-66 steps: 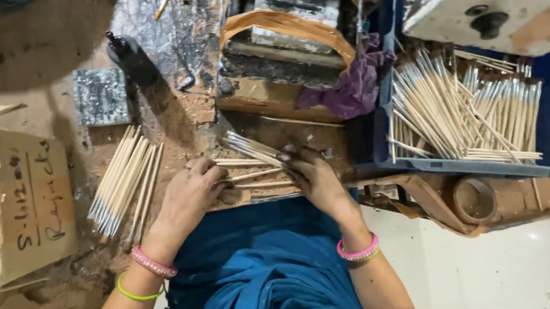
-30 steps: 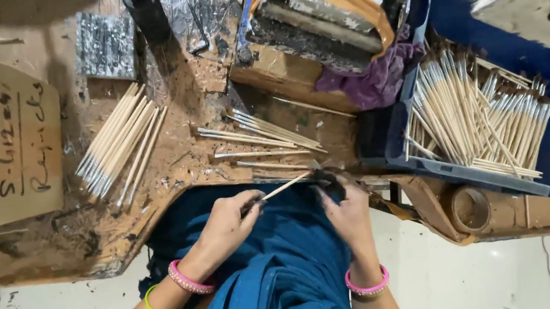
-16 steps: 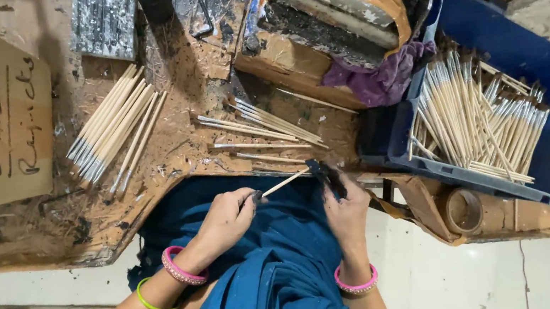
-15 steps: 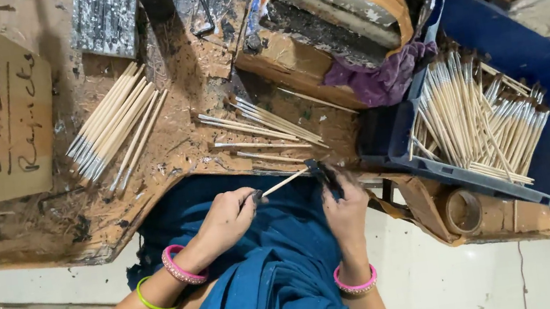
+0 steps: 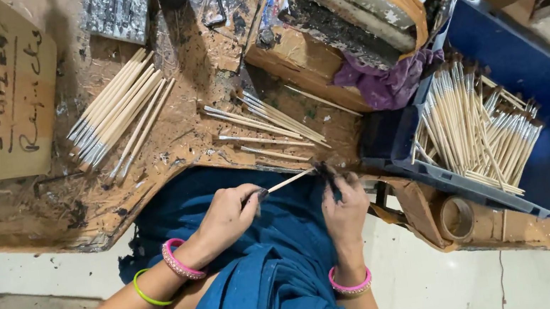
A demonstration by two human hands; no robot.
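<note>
My left hand (image 5: 226,215) pinches the bare end of a thin pale wooden brush stick (image 5: 291,181), held level over my lap so the tip reaches across. My right hand (image 5: 343,202) closes on its dark bristle tuft (image 5: 325,171). The blue plastic tray of finished brushes (image 5: 531,90) sits near my right.

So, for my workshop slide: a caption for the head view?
Left hand and right hand hold a thin wooden stick above a paint-stained bench.

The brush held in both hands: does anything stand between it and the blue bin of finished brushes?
Nothing visible does. The brush, held between left hand and right hand, lies just beside the open-topped blue bin.
</note>
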